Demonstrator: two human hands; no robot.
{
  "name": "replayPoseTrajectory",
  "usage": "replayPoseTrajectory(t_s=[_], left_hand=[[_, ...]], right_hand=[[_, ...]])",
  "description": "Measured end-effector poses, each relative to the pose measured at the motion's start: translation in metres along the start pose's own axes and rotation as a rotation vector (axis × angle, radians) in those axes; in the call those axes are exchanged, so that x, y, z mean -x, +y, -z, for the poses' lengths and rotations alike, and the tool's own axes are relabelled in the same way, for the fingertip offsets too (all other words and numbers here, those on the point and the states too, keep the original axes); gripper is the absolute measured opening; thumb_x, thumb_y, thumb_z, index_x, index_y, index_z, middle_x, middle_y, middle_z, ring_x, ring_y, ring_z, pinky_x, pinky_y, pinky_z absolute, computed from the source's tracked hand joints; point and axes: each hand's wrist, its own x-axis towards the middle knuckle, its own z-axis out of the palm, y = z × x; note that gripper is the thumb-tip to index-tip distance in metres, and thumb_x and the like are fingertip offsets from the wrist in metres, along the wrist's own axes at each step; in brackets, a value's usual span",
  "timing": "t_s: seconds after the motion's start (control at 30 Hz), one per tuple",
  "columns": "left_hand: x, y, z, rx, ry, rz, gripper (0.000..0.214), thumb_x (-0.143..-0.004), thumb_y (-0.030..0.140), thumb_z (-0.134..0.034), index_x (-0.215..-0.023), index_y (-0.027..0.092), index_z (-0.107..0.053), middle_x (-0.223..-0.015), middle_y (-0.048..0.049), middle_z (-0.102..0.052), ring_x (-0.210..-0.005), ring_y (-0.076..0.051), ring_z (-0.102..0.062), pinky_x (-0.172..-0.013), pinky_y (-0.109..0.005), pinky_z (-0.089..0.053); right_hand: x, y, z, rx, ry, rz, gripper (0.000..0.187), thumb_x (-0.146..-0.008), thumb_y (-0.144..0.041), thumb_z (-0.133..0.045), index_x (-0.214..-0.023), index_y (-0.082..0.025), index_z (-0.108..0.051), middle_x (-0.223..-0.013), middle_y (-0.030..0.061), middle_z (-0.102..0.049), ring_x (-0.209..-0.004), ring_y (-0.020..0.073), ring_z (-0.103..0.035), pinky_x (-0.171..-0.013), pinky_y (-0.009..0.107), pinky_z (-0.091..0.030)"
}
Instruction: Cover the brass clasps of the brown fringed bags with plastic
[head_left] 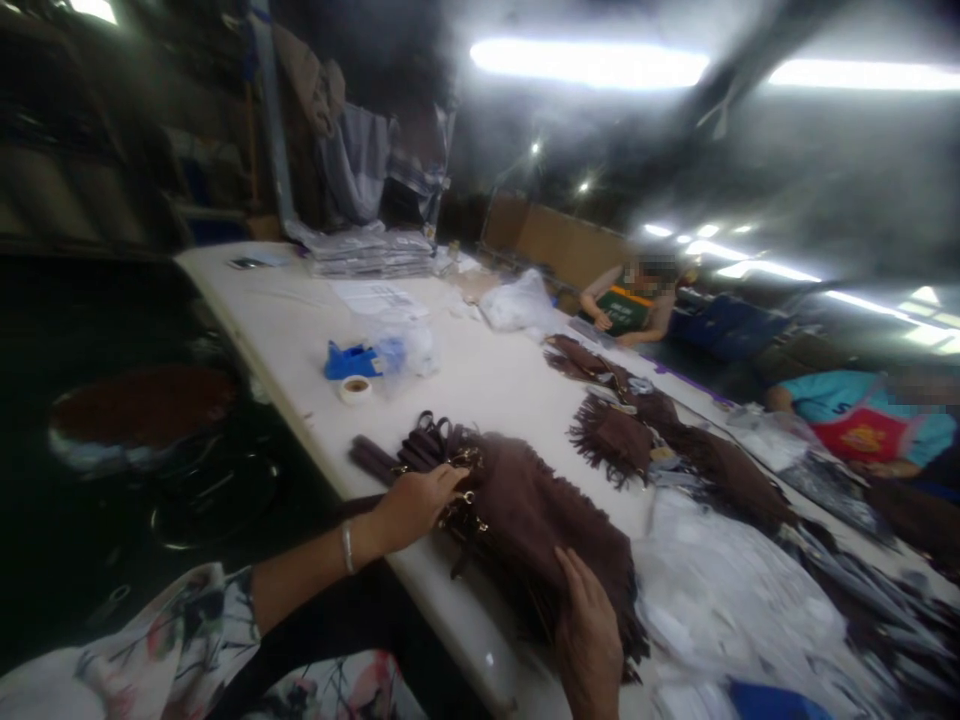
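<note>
A dark brown fringed bag [536, 500] lies on the white table, with straps [431, 440] and gold-coloured metal rings at its left end. My left hand [420, 505] is closed at that end, its fingertips gripping among the rings and straps. The exact part inside its fingers is hidden. My right hand [589, 620] rests with fingers stretched out on the near right part of the bag, close to the fringe. More brown fringed pieces [619, 435] lie beyond the bag.
A blue tape dispenser [352, 360] and a tape roll [355, 389] sit on the table [300, 330]. Clear plastic bags [735, 580] are heaped at right. Flat packs [371, 250] are stacked at the far end. Two people [630, 305] sit along the far side. A round stool [142, 405] stands left.
</note>
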Motion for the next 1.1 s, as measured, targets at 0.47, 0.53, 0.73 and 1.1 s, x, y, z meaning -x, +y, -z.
replayPoseTrajectory(t_s=[0.47, 0.53, 0.73, 1.1], left_hand=[[-0.012, 0.019, 0.0, 1.35, -0.361, 0.594, 0.038, -0.085, 0.05, -0.06, -0.09, 0.012, -0.058, -0.087, -0.0066, -0.066, -0.045, -0.006, -0.05, -0.043, -0.02, -0.038], [-0.018, 0.018, 0.001, 1.477, -0.369, 0.681, 0.035, -0.084, 0.047, -0.065, -0.088, 0.013, -0.058, -0.084, -0.0049, -0.065, -0.041, -0.004, -0.043, -0.04, -0.019, -0.034], [-0.034, 0.019, 0.006, 1.57, -0.447, 0.667, 0.028, -0.08, 0.036, -0.072, -0.079, 0.011, -0.059, -0.075, -0.0029, -0.063, -0.038, 0.0, -0.029, -0.038, -0.016, -0.022], [-0.038, 0.008, 0.003, 0.922, -0.277, 0.584, 0.029, -0.08, 0.036, -0.066, -0.099, 0.016, -0.059, -0.071, 0.008, -0.064, -0.043, -0.002, -0.04, -0.047, -0.013, -0.028]], right_hand=[[-0.008, -0.039, 0.0, 0.113, 0.054, -0.063, 0.048, -0.094, -0.012, -0.031, -0.135, -0.021, -0.051, -0.133, 0.0062, -0.058, -0.125, 0.023, -0.048, -0.106, 0.041, -0.037], [-0.008, -0.039, -0.003, 0.107, 0.078, -0.078, 0.048, -0.094, -0.011, -0.031, -0.135, -0.022, -0.052, -0.133, 0.0057, -0.058, -0.125, 0.0222, -0.048, -0.106, 0.041, -0.036], [-0.01, -0.034, -0.002, 0.081, 0.089, -0.067, 0.045, -0.095, -0.013, -0.033, -0.134, -0.023, -0.053, -0.13, 0.0049, -0.06, -0.12, 0.0212, -0.052, -0.103, 0.039, -0.039], [-0.018, -0.049, 0.004, 0.108, -0.021, -0.124, 0.049, -0.088, -0.008, -0.045, -0.134, -0.02, -0.054, -0.135, 0.0107, -0.055, -0.125, 0.0246, -0.046, -0.108, 0.044, -0.034]])
